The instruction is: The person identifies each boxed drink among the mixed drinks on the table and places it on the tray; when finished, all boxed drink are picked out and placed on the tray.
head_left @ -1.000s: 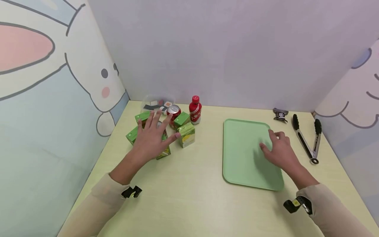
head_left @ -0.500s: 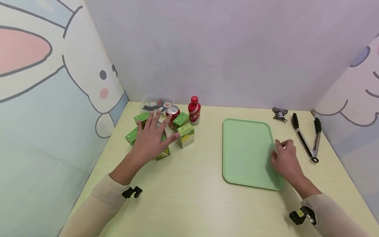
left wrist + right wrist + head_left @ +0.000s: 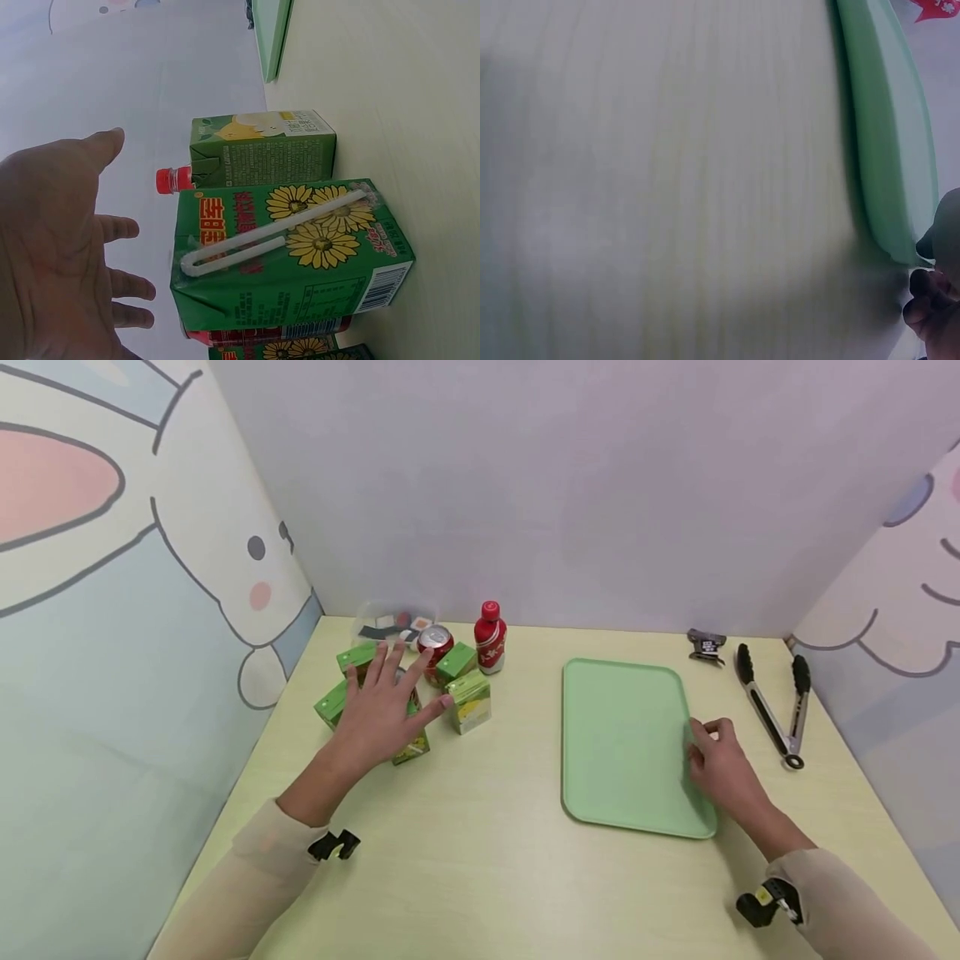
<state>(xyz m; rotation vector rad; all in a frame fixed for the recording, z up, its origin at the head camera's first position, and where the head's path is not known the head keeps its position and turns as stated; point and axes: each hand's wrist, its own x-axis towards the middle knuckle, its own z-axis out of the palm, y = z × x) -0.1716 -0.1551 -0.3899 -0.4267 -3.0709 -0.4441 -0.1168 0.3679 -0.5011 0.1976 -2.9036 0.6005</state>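
My left hand (image 3: 375,718) is spread, palm down, over a cluster of green drink cartons and red cans. In the left wrist view a flower-printed carton (image 3: 315,240) with a straw on its side stands beyond the fingers, apart from them, beside a yellow-fruit carton (image 3: 277,154). A red drink can (image 3: 436,642) and a red-capped bottle (image 3: 491,642) stand behind. On the right, my right hand (image 3: 726,772) pinches the right rim of a light green tray (image 3: 622,743), which lies flat on the table. The right wrist view shows only part of those fingers.
Metal tongs (image 3: 767,717) with black tips lie spread at the right. A small black packet-like object (image 3: 707,646) sits near the back wall. A clear container (image 3: 367,628) with small mixed pieces stands behind the cartons. Walls (image 3: 570,510) border the table.
My right hand has moved from above the tray to its right rim and now pinches it. The left hand stays spread over the cartons. The tray has hardly moved.
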